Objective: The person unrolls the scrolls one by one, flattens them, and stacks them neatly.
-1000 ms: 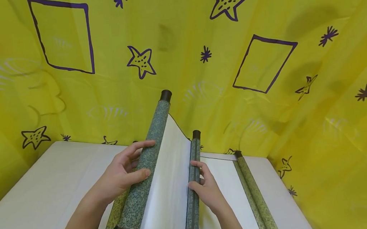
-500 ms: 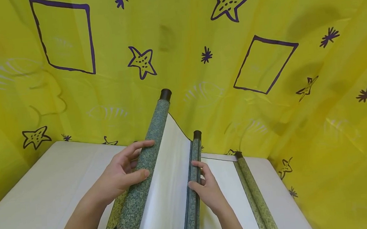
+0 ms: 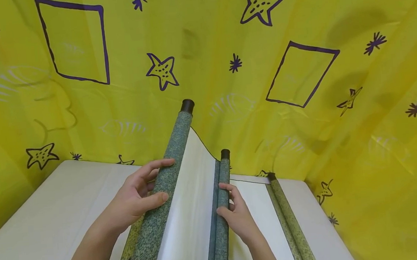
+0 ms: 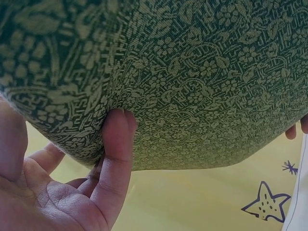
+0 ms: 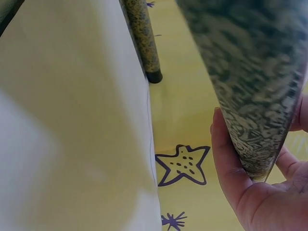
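Note:
A hanging scroll with blue-green floral brocade is held up in the head view, partly unrolled. My left hand (image 3: 137, 201) grips its thicker roll (image 3: 171, 165), thumb in front and the index finger across the face. Thumb and fingers of my right hand (image 3: 239, 217) hold the thinner roller (image 3: 225, 169), which has a dark end cap. White paper (image 3: 188, 205) spans the space between them. From the left wrist, the patterned brocade back (image 4: 202, 86) shows, with fingertips pressed against it. In the right wrist view the brocade edge (image 5: 262, 120) sits between thumb and fingers.
Beneath lies a second scroll with olive brocade: its right roller (image 3: 293, 221) and white sheet (image 3: 259, 211) rest on the white table (image 3: 53, 207), while its left roll (image 3: 129, 244) is mostly hidden. A yellow curtain (image 3: 201, 36) with purple stars hangs behind the table.
The right roller has turned and shifted slightly right, so a wider blue strip shows beside it. The thicker roll has edged left, and the paper between them spans slightly wider.

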Motion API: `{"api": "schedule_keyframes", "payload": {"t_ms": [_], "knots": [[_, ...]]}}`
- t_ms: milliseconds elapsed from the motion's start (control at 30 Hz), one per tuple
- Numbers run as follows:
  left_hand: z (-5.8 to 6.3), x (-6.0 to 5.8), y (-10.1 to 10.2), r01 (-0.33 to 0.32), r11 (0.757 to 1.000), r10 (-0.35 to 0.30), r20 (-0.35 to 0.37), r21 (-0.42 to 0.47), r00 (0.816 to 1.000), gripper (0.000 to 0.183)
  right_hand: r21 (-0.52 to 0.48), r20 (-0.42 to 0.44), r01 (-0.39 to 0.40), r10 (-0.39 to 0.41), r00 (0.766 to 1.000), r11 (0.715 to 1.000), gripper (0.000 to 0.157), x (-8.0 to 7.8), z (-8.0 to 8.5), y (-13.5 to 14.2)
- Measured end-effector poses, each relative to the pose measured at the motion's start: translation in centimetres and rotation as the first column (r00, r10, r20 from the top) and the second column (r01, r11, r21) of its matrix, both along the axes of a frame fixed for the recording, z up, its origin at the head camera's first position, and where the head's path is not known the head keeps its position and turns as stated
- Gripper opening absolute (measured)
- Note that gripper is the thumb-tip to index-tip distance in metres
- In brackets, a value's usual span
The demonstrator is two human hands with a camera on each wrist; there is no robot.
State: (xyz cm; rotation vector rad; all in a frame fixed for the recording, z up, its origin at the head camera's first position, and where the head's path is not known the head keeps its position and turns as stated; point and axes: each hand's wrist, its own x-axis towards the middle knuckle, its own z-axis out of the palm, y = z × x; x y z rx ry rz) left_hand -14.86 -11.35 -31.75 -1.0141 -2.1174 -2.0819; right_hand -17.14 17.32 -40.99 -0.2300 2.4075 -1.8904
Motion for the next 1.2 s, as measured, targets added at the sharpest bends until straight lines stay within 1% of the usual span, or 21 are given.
{"api": "schedule_keyframes", "payload": {"t_ms": [167,400,600,833,1000,1100,1200], "knots": [[0.1,0.2,-0.1,-0.003,1.0,0.003,0.004,-0.001,1.0,0.06,-0.003,0.006,-0.001,0.001,1.0,1.0,0.057,-0.1,0.0,0.1],[0.2,0.3,-0.1,-0.005,1.0,0.005,0.002,0.012,1.0,0.06,-0.015,-0.008,-0.003,0.003,1.0,1.0,0.058,-0.1,0.0,0.4],[0.3,0.4,-0.2,-0.012,1.0,0.012,-0.011,0.0,1.0,0.06,-0.026,-0.002,-0.007,0.007,1.0,1.0,0.059,-0.1,0.0,0.5],[0.6,0.9,-0.4,-0.02,1.0,0.02,-0.003,-0.008,1.0,0.061,-0.033,0.001,-0.007,0.007,1.0,0.999,0.059,0.1,-0.1,0.4],[0.7,1.3,-0.6,-0.017,1.0,0.017,-0.002,-0.012,1.0,0.061,-0.037,0.005,-0.012,0.012,1.0,0.999,0.058,0.2,0.2,0.3],[0.8,1.2,-0.6,-0.025,1.0,0.025,-0.009,-0.016,1.0,0.06,-0.036,-0.014,-0.004,0.003,1.0,0.999,0.058,0.2,0.3,0.6],[0.6,0.9,-0.8,-0.032,0.999,0.032,-0.004,-0.027,0.999,0.059,-0.018,-0.03,0.014,-0.014,0.999,1.0,0.058,0.1,0.6,1.3]]}}
